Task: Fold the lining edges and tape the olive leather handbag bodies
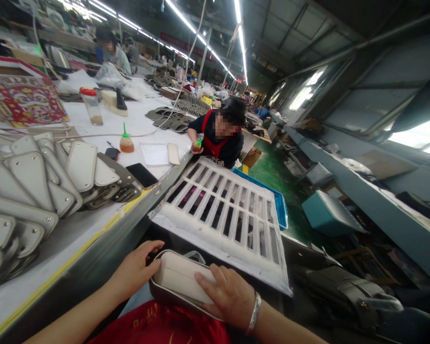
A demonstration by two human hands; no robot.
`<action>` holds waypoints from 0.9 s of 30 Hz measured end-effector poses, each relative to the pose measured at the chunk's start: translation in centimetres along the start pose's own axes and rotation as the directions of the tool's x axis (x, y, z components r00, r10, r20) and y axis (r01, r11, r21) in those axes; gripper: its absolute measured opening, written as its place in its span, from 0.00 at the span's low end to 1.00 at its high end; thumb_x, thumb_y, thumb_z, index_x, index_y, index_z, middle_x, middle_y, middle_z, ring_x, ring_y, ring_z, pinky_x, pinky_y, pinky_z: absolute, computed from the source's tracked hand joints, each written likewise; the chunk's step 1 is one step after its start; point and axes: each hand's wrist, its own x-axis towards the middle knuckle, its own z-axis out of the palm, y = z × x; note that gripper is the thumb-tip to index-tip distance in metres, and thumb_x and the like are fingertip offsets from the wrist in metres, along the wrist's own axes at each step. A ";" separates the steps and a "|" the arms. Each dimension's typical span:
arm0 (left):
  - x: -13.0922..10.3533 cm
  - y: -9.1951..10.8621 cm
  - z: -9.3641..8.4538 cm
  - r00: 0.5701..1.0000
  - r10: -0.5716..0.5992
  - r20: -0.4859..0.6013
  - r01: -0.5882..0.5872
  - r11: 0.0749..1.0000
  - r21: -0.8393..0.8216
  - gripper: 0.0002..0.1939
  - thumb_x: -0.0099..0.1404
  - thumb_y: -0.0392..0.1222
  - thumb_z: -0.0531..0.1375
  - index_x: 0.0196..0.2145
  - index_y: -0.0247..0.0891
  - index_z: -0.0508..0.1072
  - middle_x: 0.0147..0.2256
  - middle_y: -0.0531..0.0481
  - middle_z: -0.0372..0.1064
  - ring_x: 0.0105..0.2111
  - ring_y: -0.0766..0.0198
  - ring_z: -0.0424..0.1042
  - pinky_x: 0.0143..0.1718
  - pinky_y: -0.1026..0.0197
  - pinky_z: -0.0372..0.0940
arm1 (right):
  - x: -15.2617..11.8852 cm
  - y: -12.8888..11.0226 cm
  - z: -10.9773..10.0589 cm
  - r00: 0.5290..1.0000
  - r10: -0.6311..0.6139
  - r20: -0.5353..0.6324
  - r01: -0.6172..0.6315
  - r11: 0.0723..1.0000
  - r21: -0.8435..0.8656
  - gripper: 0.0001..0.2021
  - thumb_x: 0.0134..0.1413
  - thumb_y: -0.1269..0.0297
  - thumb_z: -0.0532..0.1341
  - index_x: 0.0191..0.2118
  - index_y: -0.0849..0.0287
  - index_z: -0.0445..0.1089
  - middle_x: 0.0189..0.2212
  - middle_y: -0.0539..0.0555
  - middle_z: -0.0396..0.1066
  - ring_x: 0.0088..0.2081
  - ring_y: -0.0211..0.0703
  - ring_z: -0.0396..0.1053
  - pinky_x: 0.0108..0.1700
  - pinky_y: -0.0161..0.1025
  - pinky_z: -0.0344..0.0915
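Note:
On my lap, against a red apron, is a long dark bag with rounded ends and a cream panel inside its rim. My left hand grips the bag's left end, thumb at the rim and fingers curled over the far side. My right hand is closed over the right end, its fingers on the cream panel. A clear plastic-like loop rises from the bag's far edge. The undersides of both grips are hidden.
A white slatted rack lies just ahead. Pale grey panels are piled on the left table, near a phone and a glue bottle. Across the rack, a co-worker holds another bottle. Dark bags sit at right.

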 end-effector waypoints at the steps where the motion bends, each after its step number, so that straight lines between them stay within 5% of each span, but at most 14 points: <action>1: 0.1 0.2 0.0 1.000 0.011 0.008 -0.011 1.000 0.025 0.19 0.58 0.39 0.51 0.48 0.35 0.65 0.47 0.46 0.64 0.46 0.60 0.65 0.47 0.57 0.62 | 0.1 0.0 -0.1 1.000 -0.005 0.010 0.005 1.000 -0.002 0.30 0.53 0.51 0.53 0.60 0.57 0.51 0.46 0.67 0.63 0.35 0.51 0.64 0.30 0.44 0.62; 9: 1.3 0.3 0.3 0.971 0.239 0.016 -0.229 0.907 0.354 0.23 0.55 0.29 0.49 0.50 0.34 0.65 0.50 0.44 0.62 0.50 0.57 0.60 0.53 0.51 0.55 | 2.1 -0.2 -0.5 0.982 -0.005 0.189 0.001 1.000 0.023 0.37 0.44 0.46 0.59 0.59 0.57 0.50 0.47 0.68 0.60 0.35 0.52 0.64 0.27 0.43 0.63; 12: 0.6 1.7 1.3 0.911 0.410 0.041 -0.382 0.804 0.456 0.19 0.60 0.31 0.49 0.48 0.37 0.67 0.50 0.45 0.62 0.50 0.54 0.58 0.52 0.48 0.54 | 2.6 -0.6 -0.2 0.979 0.044 0.201 -0.050 0.998 0.028 0.38 0.43 0.45 0.60 0.58 0.57 0.50 0.49 0.68 0.59 0.38 0.55 0.64 0.29 0.46 0.65; 14: 0.0 3.1 2.3 0.853 0.482 0.198 -0.519 0.749 0.412 0.15 0.63 0.35 0.49 0.45 0.38 0.69 0.46 0.45 0.65 0.47 0.56 0.62 0.51 0.50 0.56 | 2.8 -0.9 -0.1 0.975 0.071 0.210 -0.080 0.996 0.036 0.37 0.43 0.46 0.60 0.57 0.56 0.51 0.51 0.67 0.57 0.39 0.55 0.64 0.30 0.48 0.66; 18: -0.8 4.9 3.6 0.783 0.314 0.537 -0.550 0.753 0.362 0.12 0.58 0.44 0.57 0.37 0.36 0.71 0.36 0.45 0.68 0.37 0.54 0.67 0.40 0.51 0.64 | 2.7 -0.3 -0.4 0.964 0.090 0.251 -0.126 0.983 0.133 0.39 0.41 0.46 0.63 0.58 0.53 0.51 0.55 0.64 0.53 0.41 0.55 0.64 0.33 0.50 0.66; 22: -0.6 5.2 3.1 0.754 0.213 0.622 -0.520 0.771 0.368 0.14 0.55 0.46 0.59 0.38 0.37 0.71 0.39 0.45 0.66 0.39 0.54 0.66 0.41 0.52 0.64 | 0.3 2.3 -1.6 0.944 0.123 0.306 -0.252 0.867 0.431 0.40 0.45 0.45 0.58 0.62 0.55 0.44 0.54 0.63 0.57 0.47 0.54 0.64 0.45 0.48 0.63; 25: -0.2 5.6 3.2 0.720 0.185 0.669 -0.548 0.743 0.385 0.17 0.53 0.47 0.60 0.40 0.38 0.71 0.41 0.43 0.66 0.40 0.51 0.65 0.42 0.50 0.63 | -2.5 4.1 -2.1 0.848 0.298 0.439 -0.509 0.689 0.516 0.35 0.51 0.55 0.55 0.62 0.65 0.44 0.47 0.62 0.66 0.45 0.51 0.67 0.48 0.44 0.62; 27: 0.2 6.2 4.2 0.681 0.203 0.704 -0.609 0.692 0.389 0.21 0.53 0.46 0.60 0.45 0.38 0.69 0.42 0.42 0.66 0.41 0.50 0.65 0.41 0.49 0.63 | -3.7 4.5 -1.9 0.812 0.342 0.473 -0.568 0.647 0.509 0.30 0.52 0.62 0.54 0.60 0.66 0.49 0.48 0.62 0.67 0.46 0.51 0.67 0.49 0.43 0.62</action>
